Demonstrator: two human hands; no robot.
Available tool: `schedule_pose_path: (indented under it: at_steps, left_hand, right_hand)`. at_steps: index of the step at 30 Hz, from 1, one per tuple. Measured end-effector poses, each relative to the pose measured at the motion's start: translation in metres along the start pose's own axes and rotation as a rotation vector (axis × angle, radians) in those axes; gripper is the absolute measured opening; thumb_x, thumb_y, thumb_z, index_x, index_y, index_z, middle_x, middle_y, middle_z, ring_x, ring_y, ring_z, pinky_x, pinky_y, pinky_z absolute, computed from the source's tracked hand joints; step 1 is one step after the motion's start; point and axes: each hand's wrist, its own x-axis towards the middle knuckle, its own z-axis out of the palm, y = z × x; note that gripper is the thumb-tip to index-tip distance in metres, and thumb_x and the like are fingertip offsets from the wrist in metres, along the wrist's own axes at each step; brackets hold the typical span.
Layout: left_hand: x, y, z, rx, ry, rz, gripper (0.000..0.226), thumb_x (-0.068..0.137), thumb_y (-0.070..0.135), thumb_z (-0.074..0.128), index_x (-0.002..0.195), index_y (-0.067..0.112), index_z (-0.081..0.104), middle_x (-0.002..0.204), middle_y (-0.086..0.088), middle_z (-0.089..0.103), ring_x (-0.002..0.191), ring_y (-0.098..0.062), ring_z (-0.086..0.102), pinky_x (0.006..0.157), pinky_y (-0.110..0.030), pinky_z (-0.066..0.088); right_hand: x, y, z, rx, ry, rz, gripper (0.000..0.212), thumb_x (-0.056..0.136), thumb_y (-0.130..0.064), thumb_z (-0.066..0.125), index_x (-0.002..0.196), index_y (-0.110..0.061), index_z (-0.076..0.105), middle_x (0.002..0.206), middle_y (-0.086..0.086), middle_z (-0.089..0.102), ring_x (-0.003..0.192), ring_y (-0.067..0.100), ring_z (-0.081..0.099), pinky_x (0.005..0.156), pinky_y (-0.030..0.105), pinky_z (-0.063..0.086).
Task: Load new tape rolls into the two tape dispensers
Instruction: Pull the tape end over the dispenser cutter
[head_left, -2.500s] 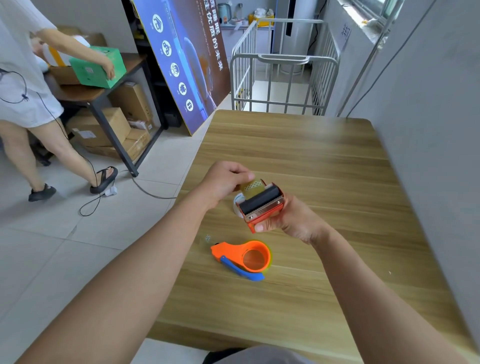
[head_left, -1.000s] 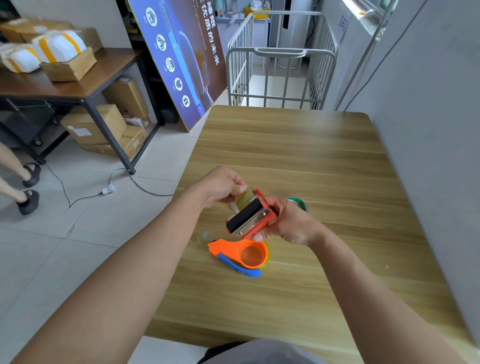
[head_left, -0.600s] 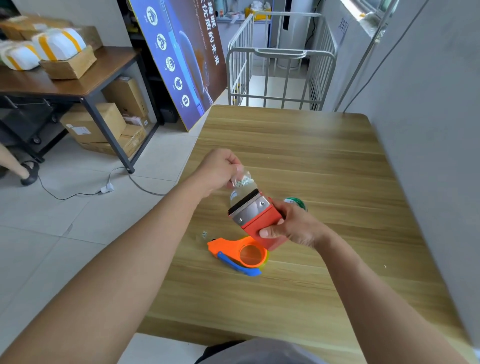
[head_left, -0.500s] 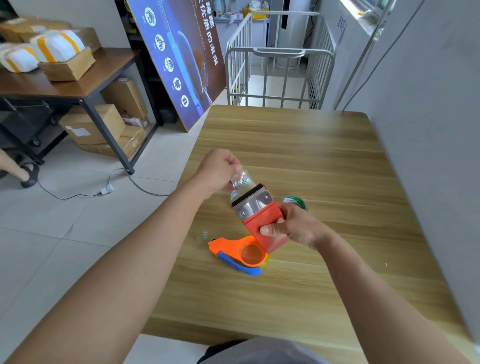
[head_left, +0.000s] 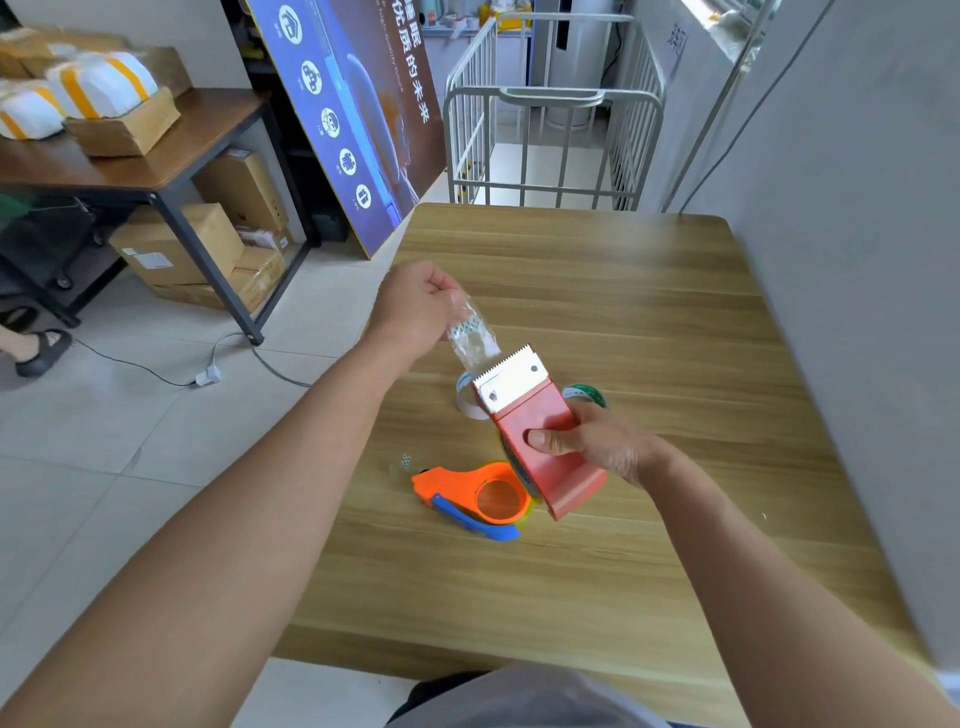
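**Red tape dispenser (head_left: 545, 441) held above the surface (head_left: 649, 312)**

The right hand (head_left: 597, 447) grips the boxy red plastic body below its serrated metal blade (head_left: 511, 376). The left hand (head_left: 415, 312), just beyond the blade, pinches a clear, crinkled tape strip (head_left: 470, 338) reaching the teeth. An orange ring-shaped dispenser (head_left: 483, 493) lies flat beneath.
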Motion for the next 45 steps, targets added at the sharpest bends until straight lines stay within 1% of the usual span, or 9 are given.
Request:
schedule_pose_path:
  at_steps: [2,7,11,17,25,30,35,39,45]
  left_hand:
    - [0.003,-0.001,-0.003,-0.001,0.023,-0.008,0.025,0.087,0.001,0.048,0.067,0.015,0.054,0.068,0.0,0.061,0.049,0.001,0.06,0.043,-0.017,0.049]
    - [0.009,0.003,-0.009,-0.006,0.085,-0.008,0.028,0.085,-0.002,0.047,0.065,0.016,0.053,0.065,0.001,0.06,0.056,-0.008,0.057,0.038,-0.013,0.045]
    - [0.013,0.005,-0.01,0.014,0.042,-0.003,0.027,0.085,-0.002,0.048,0.065,0.017,0.053,0.065,0.0,0.06,0.058,-0.01,0.059,0.044,-0.018,0.046]
    - [0.022,-0.001,-0.014,0.018,0.132,-0.063,0.027,0.084,-0.001,0.05,0.064,0.016,0.054,0.085,-0.011,0.062,0.063,-0.021,0.054,0.044,-0.023,0.043]
    - [0.028,0.004,-0.02,-0.007,0.178,-0.106,0.02,0.085,0.002,0.053,0.069,0.013,0.057,0.08,-0.008,0.06,0.058,-0.013,0.054,0.033,-0.013,0.04]
    - [0.021,0.003,-0.017,-0.031,0.154,-0.077,0.023,0.086,0.002,0.051,0.068,0.016,0.054,0.083,-0.005,0.06,0.064,-0.01,0.062,0.037,-0.016,0.044]
    - [0.009,0.005,-0.01,0.032,0.081,0.074,0.026,0.082,0.003,0.055,0.064,0.022,0.054,0.066,-0.002,0.058,0.067,-0.023,0.057,0.066,-0.036,0.052]
    - [0.0,0.015,-0.001,0.066,0.004,0.165,0.025,0.085,-0.001,0.05,0.069,0.019,0.055,0.064,0.0,0.057,0.057,-0.011,0.055,0.055,-0.024,0.049]
    - [-0.001,0.028,-0.007,0.024,0.052,0.197,0.017,0.084,0.002,0.051,0.075,0.015,0.056,0.063,0.003,0.058,0.058,-0.015,0.055,0.066,-0.036,0.052]
  right_hand:
    - [0.001,-0.001,0.0,0.032,-0.009,-0.007,0.033,0.063,-0.049,0.073,0.089,-0.028,0.069,0.088,-0.007,0.074,0.087,0.016,0.068,0.091,0.036,0.049]
    - [-0.002,-0.004,-0.005,0.014,-0.066,0.022,0.037,0.062,-0.05,0.074,0.089,-0.026,0.071,0.085,-0.006,0.074,0.08,0.015,0.068,0.078,0.029,0.049]
    - [-0.007,-0.004,0.001,0.037,-0.108,0.032,0.046,0.063,-0.046,0.074,0.098,-0.017,0.07,0.093,0.004,0.072,0.085,0.02,0.066,0.089,0.039,0.05]
    - [-0.016,-0.016,-0.004,0.086,-0.134,0.028,0.055,0.063,-0.045,0.074,0.111,-0.018,0.068,0.108,0.009,0.073,0.096,0.024,0.069,0.093,0.039,0.051]
    - [-0.018,-0.012,0.0,0.08,-0.099,0.049,0.055,0.063,-0.048,0.074,0.105,-0.014,0.07,0.101,0.011,0.074,0.086,0.023,0.069,0.087,0.039,0.052]
    - [-0.009,-0.008,0.011,0.105,-0.008,0.078,0.052,0.069,-0.053,0.074,0.103,-0.014,0.068,0.097,0.009,0.073,0.084,0.022,0.068,0.086,0.038,0.052]
    - [-0.001,-0.005,0.015,0.105,0.077,0.134,0.044,0.074,-0.054,0.072,0.098,-0.017,0.07,0.096,0.005,0.075,0.09,0.022,0.07,0.089,0.037,0.054]
    - [0.005,-0.009,0.019,0.152,0.107,0.189,0.055,0.072,-0.055,0.073,0.105,-0.011,0.068,0.103,0.011,0.073,0.096,0.028,0.07,0.095,0.044,0.052]
    - [0.001,0.006,0.02,0.392,-0.055,0.105,0.027,0.081,-0.024,0.071,0.105,-0.013,0.067,0.101,0.008,0.074,0.091,0.023,0.07,0.093,0.04,0.053]
